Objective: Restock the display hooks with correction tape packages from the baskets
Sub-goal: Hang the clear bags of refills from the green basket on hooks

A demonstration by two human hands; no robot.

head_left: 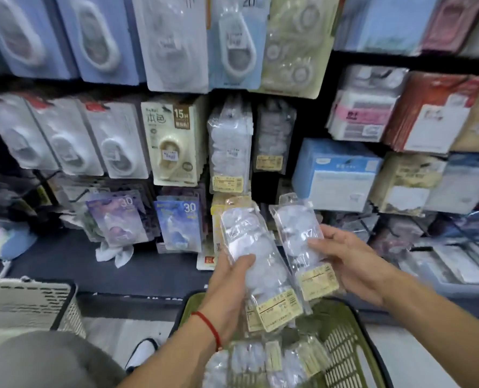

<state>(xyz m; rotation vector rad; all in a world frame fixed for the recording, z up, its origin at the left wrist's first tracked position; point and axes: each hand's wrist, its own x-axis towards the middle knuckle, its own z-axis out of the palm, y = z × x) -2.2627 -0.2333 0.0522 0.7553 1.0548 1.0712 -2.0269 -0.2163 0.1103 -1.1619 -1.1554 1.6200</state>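
My left hand (pixel 228 278) grips a small stack of clear correction tape packages (pixel 256 247) with yellow labels, held up over the green basket (pixel 344 348). My right hand (pixel 344 259) holds one more clear package (pixel 300 228) beside them, thumb across its front. More of the same packages (pixel 249 362) lie in the green basket below my hands. On the display, matching clear packages (pixel 228 147) hang on a hook straight above, with a darker pack (pixel 273 135) to their right.
Rows of carded correction tapes (pixel 174 141) hang left and above. Boxed and stacked stationery (pixel 339 175) fills the shelves at right. A white mesh basket (pixel 22 303) stands at lower left. A dark shelf ledge (pixel 64 261) runs under the hooks.
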